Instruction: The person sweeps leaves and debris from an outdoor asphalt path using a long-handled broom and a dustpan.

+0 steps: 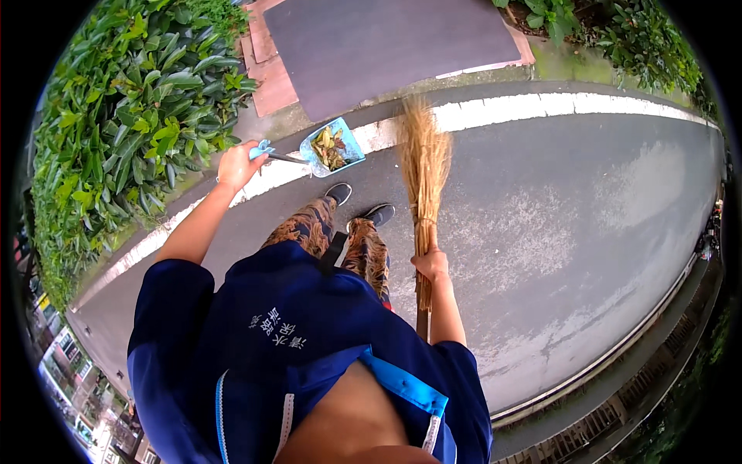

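Note:
My left hand [236, 165] is closed round the handle end of a blue dustpan [356, 145], held out to the left front; a bit of light blue material [263, 147] shows at the grip. In the pan lie dry yellow and brown leaves [329, 148]. The pan is by the white kerb line, just ahead of my shoes; whether it touches the ground I cannot tell. On the right, my right hand [431, 263] grips a straw broom [424, 174] by its bound lower part. Its bristles point away from me and fan out over the kerb line.
Grey pavement [541, 224] stretches to the right. A white-painted kerb [510, 108] curves across ahead. Beyond it lies a dark mat-like slab [394, 46] edged with reddish tiles. Leafy bushes [147, 100] crowd the left side, and more plants [649, 46] grow at the far right.

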### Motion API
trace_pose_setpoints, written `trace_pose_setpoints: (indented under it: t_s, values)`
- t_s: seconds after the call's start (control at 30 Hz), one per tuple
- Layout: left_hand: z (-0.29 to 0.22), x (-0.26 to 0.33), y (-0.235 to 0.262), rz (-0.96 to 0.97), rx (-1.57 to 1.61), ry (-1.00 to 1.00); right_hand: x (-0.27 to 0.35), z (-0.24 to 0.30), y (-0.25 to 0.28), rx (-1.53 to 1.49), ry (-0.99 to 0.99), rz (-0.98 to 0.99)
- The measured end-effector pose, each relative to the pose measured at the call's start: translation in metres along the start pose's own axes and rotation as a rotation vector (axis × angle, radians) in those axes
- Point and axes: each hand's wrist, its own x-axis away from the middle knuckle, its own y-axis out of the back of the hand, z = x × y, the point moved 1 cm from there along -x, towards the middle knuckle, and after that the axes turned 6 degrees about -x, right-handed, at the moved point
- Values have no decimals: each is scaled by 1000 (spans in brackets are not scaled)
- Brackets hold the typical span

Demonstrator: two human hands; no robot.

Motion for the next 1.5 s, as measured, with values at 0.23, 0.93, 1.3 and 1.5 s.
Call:
trace_pose_setpoints:
  t_s: [0.23, 0.93, 1.3, 1.5]
  values:
    - [13, -2, -8, -27, 85, -28, 49, 6, -40, -96, 30, 186]
    - [-382, -10, 49, -136, 201, -346, 100, -194, 79, -1026, -16, -332]
    - [-562, -58, 40, -244, 351, -437, 20, -298, 191, -1317, -74, -363]
    - [-672, -120, 10, -99, 376, -519, -25, -336, 279, -1480, -79, -412]
